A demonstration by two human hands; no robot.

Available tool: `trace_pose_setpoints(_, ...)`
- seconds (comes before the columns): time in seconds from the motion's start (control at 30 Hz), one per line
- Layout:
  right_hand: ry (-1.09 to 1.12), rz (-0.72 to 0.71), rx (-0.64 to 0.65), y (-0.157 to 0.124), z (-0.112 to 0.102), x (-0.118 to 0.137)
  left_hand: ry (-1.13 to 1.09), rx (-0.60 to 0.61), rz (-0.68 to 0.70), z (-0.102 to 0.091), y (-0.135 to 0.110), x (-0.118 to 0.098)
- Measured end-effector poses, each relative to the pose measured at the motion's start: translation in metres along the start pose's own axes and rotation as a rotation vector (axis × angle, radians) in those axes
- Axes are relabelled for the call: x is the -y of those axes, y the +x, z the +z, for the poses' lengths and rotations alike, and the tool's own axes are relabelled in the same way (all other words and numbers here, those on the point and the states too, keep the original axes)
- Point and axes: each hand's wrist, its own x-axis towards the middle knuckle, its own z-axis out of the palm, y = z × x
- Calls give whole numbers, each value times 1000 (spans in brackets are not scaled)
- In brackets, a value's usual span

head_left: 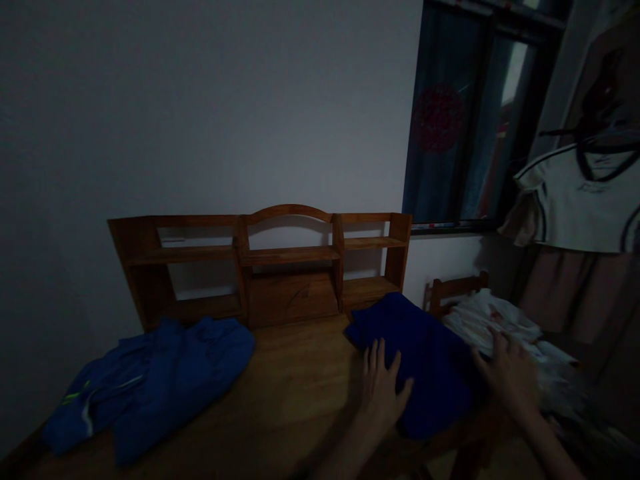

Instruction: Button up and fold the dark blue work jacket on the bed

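My left hand (379,389), lower middle-right of frame: open, fingers spread, at the left side of the dark blue cloth (433,363). My right hand (513,373), lower right: open too, slightly blurred, fingers apart, by the cloth's right edge. Neither hand grips; can't tell if either touches. Cloth lies in a flattish bundle at lower center-right, on the right end of the wooden table (287,387). Lower left: 1 crumpled blue garment (175,380) on the same table, white piping, small yellow-green marks, no legible label. Mid-frame: wooden shelf unit (293,312), 3 sections, arched top in the middle. Right: wooden chair (459,287), white bundle (493,317) with reddish print, unreadable. Upper right: white shirt (575,207) hanging, dark trim, small chest lettering too dim to read; window (493,127) with 1 round red decoration (439,119), pattern unclear.
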Motion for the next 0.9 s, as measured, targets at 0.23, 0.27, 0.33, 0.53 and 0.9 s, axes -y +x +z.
trace_pose_setpoints(0.23,10,-447,273,56,45,126,-40,239,-36,18,-19,2)
trace_pose_setpoints(0.27,2,-450,324,58,57,136,-45,242,-39,18,-19,2)
trace_pose_setpoints(0.33,-24,-411,438,60,81,145,-61,245,-38,17,-19,2)
trace_pose_setpoints(0.53,-89,-248,565,58,134,125,-101,307,-25,21,-12,11)
trace_pose_setpoints(0.9,-131,-186,398,53,139,130,-171,376,-69,21,-4,12)
